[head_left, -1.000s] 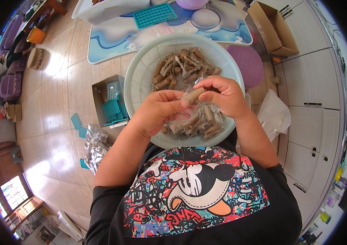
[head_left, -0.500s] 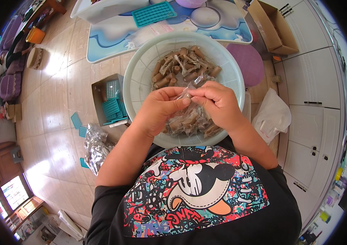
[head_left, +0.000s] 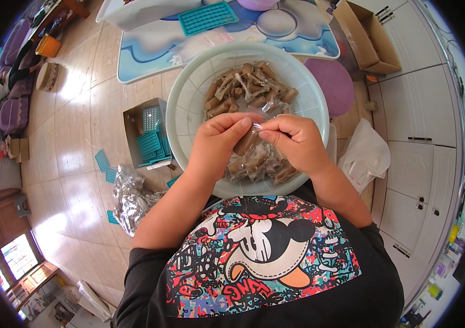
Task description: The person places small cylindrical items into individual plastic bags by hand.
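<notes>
First: What are the hands holding?

Second: The left hand [head_left: 220, 136] and the right hand [head_left: 297, 139] each have fingers pinched, thumb against forefinger, on a clear wrapper [head_left: 257, 126]. Their tips are close together above the basin [head_left: 189, 93]

First: And the brown roll [head_left: 245, 142]?

Second: It sits just below the pinch, over the basin, partly covered by the left hand and seen through shiny plastic. Where the wrapper ends and the near pile [head_left: 270, 163] begins is hard to make out. The lower fingers are curled out of sight, so what they grip cannot be told

First: How does the roll look?

Second: Plain brown and rounded, dulled by glare. The far pile [head_left: 246, 87] shows similar pieces more clearly: short cylinders with round ends, crumpled plastic among them

First: What else is cut off?

Second: The left forearm [head_left: 175, 199] partly hides a teal piece [head_left: 173, 181] near the box [head_left: 132, 128], and the white bin [head_left: 145, 13] on the surface [head_left: 145, 64] runs past the upper edge

First: Any writing?

Second: Graffiti-style lettering surrounds a cartoon figure [head_left: 276, 240] on the shirt [head_left: 325, 290]. Faint pink print on a clear packet [head_left: 210, 40] is too small to read
</notes>
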Demonstrator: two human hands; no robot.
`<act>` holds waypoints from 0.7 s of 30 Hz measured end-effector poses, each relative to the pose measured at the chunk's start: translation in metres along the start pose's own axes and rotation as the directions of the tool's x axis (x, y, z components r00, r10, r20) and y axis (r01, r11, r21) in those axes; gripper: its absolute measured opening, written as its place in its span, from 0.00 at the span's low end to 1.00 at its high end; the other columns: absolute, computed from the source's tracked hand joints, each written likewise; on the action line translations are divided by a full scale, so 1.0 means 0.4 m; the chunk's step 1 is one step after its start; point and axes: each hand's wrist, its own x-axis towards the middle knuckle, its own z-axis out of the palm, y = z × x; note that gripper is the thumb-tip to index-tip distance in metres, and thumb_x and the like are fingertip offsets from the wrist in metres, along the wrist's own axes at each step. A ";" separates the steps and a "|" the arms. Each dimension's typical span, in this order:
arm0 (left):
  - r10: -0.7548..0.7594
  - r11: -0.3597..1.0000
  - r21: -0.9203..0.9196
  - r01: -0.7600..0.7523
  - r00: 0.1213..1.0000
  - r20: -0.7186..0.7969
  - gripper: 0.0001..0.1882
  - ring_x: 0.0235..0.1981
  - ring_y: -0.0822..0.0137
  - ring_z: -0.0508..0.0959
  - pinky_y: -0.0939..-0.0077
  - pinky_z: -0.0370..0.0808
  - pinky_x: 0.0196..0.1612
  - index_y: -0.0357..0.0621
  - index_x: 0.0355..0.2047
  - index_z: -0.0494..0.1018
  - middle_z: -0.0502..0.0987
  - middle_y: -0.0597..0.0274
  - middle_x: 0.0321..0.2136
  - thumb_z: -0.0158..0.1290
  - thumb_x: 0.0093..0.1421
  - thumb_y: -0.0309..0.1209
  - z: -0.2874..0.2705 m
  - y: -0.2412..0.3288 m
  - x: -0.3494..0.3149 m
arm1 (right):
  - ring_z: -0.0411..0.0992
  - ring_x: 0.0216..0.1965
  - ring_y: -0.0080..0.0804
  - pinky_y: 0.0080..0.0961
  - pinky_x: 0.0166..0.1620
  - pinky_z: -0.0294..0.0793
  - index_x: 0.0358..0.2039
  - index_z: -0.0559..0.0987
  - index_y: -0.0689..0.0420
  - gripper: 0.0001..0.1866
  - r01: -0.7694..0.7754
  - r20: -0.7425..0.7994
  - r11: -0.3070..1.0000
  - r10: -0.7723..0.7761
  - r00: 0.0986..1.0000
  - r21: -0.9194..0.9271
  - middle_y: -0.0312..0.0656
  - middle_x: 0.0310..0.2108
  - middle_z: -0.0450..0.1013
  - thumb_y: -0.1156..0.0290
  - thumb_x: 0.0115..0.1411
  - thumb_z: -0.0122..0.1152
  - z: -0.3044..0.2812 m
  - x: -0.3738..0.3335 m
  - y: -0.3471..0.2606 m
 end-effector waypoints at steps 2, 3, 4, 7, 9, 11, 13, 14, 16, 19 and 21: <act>0.090 0.992 0.086 -0.088 0.996 -0.019 0.11 0.34 0.75 0.74 0.84 0.71 0.38 0.35 0.40 0.72 0.76 0.60 0.34 0.49 0.57 0.26 0.014 0.003 -0.004 | 0.69 0.23 0.21 0.16 0.27 0.66 0.31 0.78 0.60 0.07 -0.001 -0.118 1.000 -0.002 0.993 -0.023 0.39 0.23 0.72 0.74 0.49 0.62 -0.002 0.005 0.001; 0.136 0.990 0.044 -0.133 0.988 -0.077 0.10 0.31 0.77 0.73 0.86 0.70 0.35 0.36 0.39 0.73 0.76 0.63 0.32 0.49 0.58 0.26 0.028 0.005 -0.006 | 0.69 0.23 0.21 0.16 0.27 0.66 0.31 0.78 0.60 0.07 -0.001 -0.117 1.000 -0.002 0.993 -0.024 0.39 0.23 0.72 0.74 0.49 0.62 -0.003 0.007 -0.009; 0.178 0.984 0.005 -0.179 0.974 -0.137 0.09 0.29 0.79 0.72 0.88 0.69 0.32 0.36 0.38 0.74 0.75 0.66 0.29 0.49 0.58 0.26 0.035 0.005 -0.008 | 0.68 0.22 0.22 0.17 0.26 0.66 0.30 0.78 0.60 0.07 0.056 -0.192 0.994 -0.074 0.979 -0.097 0.38 0.22 0.71 0.75 0.48 0.63 -0.004 0.013 -0.025; 0.165 0.986 0.032 -0.163 0.983 -0.082 0.09 0.29 0.80 0.72 0.89 0.69 0.32 0.36 0.38 0.74 0.75 0.66 0.30 0.49 0.58 0.25 0.039 -0.005 -0.015 | 0.68 0.21 0.25 0.18 0.23 0.65 0.29 0.78 0.58 0.08 0.205 -0.262 0.947 -0.269 0.927 -0.246 0.38 0.21 0.69 0.75 0.46 0.64 0.020 0.028 -0.038; 0.163 0.985 0.068 -0.157 0.983 -0.087 0.09 0.30 0.80 0.72 0.89 0.70 0.33 0.35 0.38 0.74 0.75 0.66 0.30 0.49 0.58 0.25 0.039 -0.012 -0.016 | 0.67 0.20 0.26 0.18 0.22 0.65 0.29 0.78 0.58 0.09 0.299 -0.253 0.900 -0.384 0.888 -0.316 0.38 0.21 0.68 0.75 0.45 0.64 0.033 0.036 -0.031; 0.161 0.983 0.104 -0.151 0.983 -0.093 0.09 0.30 0.80 0.72 0.88 0.70 0.34 0.35 0.38 0.74 0.76 0.66 0.30 0.49 0.58 0.25 0.039 -0.019 -0.017 | 0.68 0.20 0.30 0.21 0.22 0.65 0.28 0.77 0.58 0.06 0.292 -0.244 0.883 -0.394 0.886 -0.366 0.39 0.22 0.68 0.75 0.46 0.63 0.042 0.041 -0.012; 0.213 0.969 0.143 -0.200 0.974 -0.078 0.09 0.30 0.81 0.71 0.89 0.70 0.34 0.35 0.38 0.74 0.75 0.67 0.29 0.49 0.58 0.26 0.041 -0.026 -0.020 | 0.67 0.20 0.31 0.21 0.22 0.65 0.26 0.76 0.58 0.04 0.295 -0.248 0.882 -0.399 0.883 -0.368 0.39 0.22 0.68 0.74 0.47 0.61 0.044 0.048 -0.002; 0.213 0.969 0.144 -0.200 0.974 -0.080 0.09 0.30 0.81 0.71 0.89 0.70 0.34 0.35 0.38 0.74 0.75 0.67 0.29 0.49 0.58 0.26 0.042 -0.031 -0.022 | 0.67 0.20 0.32 0.22 0.22 0.65 0.24 0.75 0.58 0.04 0.297 -0.255 0.880 -0.404 0.879 -0.370 0.39 0.22 0.67 0.74 0.49 0.60 0.045 0.050 0.003; 0.251 0.953 0.197 -0.230 0.964 -0.087 0.09 0.30 0.81 0.71 0.89 0.70 0.34 0.35 0.38 0.74 0.75 0.67 0.29 0.49 0.58 0.25 0.047 -0.037 -0.024 | 0.67 0.19 0.32 0.23 0.22 0.65 0.23 0.74 0.59 0.04 0.262 -0.297 0.900 -0.371 0.880 -0.349 0.38 0.21 0.66 0.73 0.50 0.59 0.050 0.055 0.009; 0.246 0.961 0.143 -0.236 0.967 -0.061 0.09 0.31 0.80 0.72 0.88 0.70 0.34 0.35 0.37 0.74 0.76 0.66 0.30 0.48 0.58 0.25 0.065 -0.019 -0.027 | 0.64 0.17 0.28 0.22 0.21 0.64 0.23 0.72 0.59 0.06 0.224 -0.398 0.952 -0.291 0.870 -0.207 0.37 0.20 0.65 0.72 0.53 0.56 0.060 0.050 0.032; 0.237 0.967 0.119 -0.227 0.969 -0.074 0.08 0.31 0.80 0.72 0.88 0.70 0.34 0.35 0.37 0.74 0.76 0.65 0.30 0.48 0.58 0.25 0.056 -0.020 -0.024 | 0.62 0.15 0.25 0.20 0.19 0.62 0.24 0.71 0.58 0.06 0.229 -0.441 0.970 -0.240 0.865 -0.079 0.36 0.19 0.65 0.72 0.55 0.54 0.043 0.056 0.043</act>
